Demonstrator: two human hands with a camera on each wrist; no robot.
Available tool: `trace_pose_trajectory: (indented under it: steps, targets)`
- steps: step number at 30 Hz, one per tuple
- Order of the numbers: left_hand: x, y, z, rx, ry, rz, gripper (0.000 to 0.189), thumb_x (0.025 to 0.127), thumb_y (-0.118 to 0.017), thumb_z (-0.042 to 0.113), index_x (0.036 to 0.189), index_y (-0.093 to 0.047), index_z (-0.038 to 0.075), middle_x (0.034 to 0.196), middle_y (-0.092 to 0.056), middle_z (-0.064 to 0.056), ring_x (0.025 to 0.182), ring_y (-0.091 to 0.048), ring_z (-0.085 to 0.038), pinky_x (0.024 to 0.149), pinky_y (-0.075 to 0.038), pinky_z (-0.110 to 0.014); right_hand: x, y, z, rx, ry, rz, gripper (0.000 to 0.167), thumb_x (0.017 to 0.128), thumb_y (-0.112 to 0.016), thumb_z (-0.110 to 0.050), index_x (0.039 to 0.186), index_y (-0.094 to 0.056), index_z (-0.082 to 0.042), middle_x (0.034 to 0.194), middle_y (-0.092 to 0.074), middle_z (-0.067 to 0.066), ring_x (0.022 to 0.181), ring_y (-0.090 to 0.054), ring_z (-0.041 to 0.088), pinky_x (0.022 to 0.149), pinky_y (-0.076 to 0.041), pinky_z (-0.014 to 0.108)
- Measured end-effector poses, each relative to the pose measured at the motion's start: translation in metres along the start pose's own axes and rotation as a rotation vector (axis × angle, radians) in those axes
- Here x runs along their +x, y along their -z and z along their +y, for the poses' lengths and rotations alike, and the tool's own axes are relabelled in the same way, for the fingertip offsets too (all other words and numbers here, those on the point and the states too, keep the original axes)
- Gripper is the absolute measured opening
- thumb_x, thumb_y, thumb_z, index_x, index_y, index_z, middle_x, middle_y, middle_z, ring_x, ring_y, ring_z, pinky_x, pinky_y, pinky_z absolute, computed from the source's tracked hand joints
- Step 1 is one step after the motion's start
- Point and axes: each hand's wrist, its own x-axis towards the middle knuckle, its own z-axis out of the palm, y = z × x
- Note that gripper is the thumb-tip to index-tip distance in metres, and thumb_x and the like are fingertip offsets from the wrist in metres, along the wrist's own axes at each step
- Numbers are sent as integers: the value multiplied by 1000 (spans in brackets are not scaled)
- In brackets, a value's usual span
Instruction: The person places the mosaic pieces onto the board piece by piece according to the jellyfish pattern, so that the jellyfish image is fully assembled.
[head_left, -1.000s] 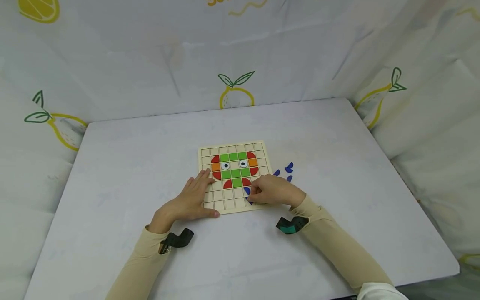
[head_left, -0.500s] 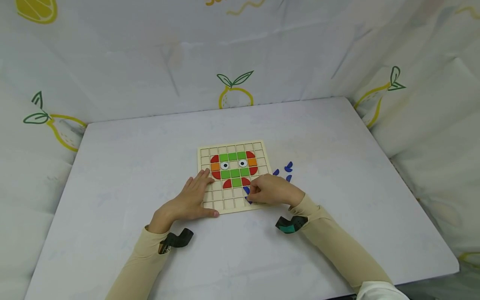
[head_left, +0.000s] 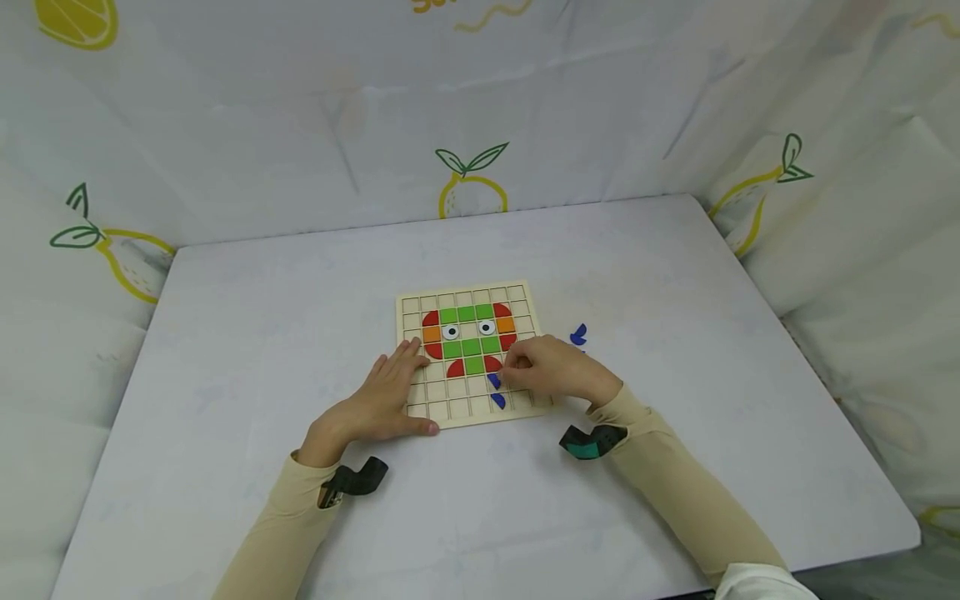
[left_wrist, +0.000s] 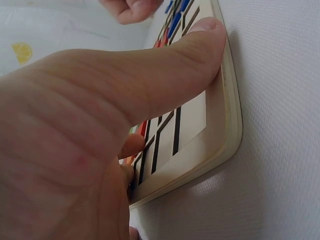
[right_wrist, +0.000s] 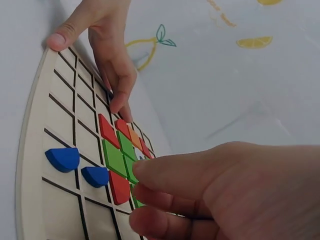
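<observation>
A square wooden grid board (head_left: 459, 408) lies flat on the table, with red, green and orange tiles and two eye tiles set in its cells. My left hand (head_left: 381, 402) rests spread on the board's left side, its thumb (left_wrist: 207, 42) on the near edge. My right hand (head_left: 557, 368) hovers over the board's right part, fingers loosely bent, with nothing visible between them. Beside its fingertips sits a blue leaf-shaped piece (right_wrist: 95, 176), below the red corner tile (right_wrist: 119, 187). A second blue piece (right_wrist: 63, 159) lies one cell nearer the front edge.
More blue pieces (head_left: 578, 335) lie on the white table (head_left: 675, 333) right of the board, some partly hidden behind my right hand. A white curtain (head_left: 300, 125) with lemon prints surrounds the back and sides.
My right hand has lifted from the lower blue piece and shifted slightly up and right, so that piece now shows fully. The left hand and the board keep their places.
</observation>
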Motion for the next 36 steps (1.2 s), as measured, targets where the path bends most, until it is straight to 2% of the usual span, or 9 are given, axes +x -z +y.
trace_pose_trajectory:
  steps: [4,9,16,20,28,36]
  targets:
    - [0,0,0,6,3,-8,98,80,-85,40,153,-30,3,172,0,-16,160,3,-34,128,-1,-58,0,6,2,2,8,76,12,98,-65,-25,94,-70,-14,79,-63,-1,75,-55,16,62,-43,25]
    - [1,0,0,10,8,-11,99,80,-84,40,154,-30,3,172,0,-17,160,3,-34,128,-1,-58,-3,16,5,3,-30,146,13,99,-64,-26,102,-70,-15,88,-66,1,81,-58,18,69,-47,28]
    - [0,-1,0,3,5,-5,97,80,-85,39,152,-32,3,172,0,-17,160,3,-34,128,-2,-59,-9,33,17,34,-69,234,18,101,-63,-28,109,-70,-13,96,-69,4,82,-59,20,67,-48,29]
    - [0,-1,0,5,3,3,97,79,-85,38,152,-32,3,172,-2,-17,160,2,-35,128,-2,-60,-12,43,23,35,-81,260,24,102,-60,-27,115,-70,-10,98,-69,7,79,-59,21,63,-48,29]
    - [1,-2,0,15,11,1,98,79,-85,39,153,-31,5,172,-1,-16,160,1,-35,128,-3,-60,-11,53,45,-7,-134,285,28,103,-57,-27,119,-70,-7,104,-69,10,79,-60,22,65,-48,29]
    - [2,-2,-1,14,11,-2,99,79,-85,40,153,-30,4,172,-1,-16,160,2,-34,128,-2,-59,-10,54,60,-56,-195,254,28,102,-56,-25,120,-68,-6,110,-70,12,90,-62,24,76,-51,36]
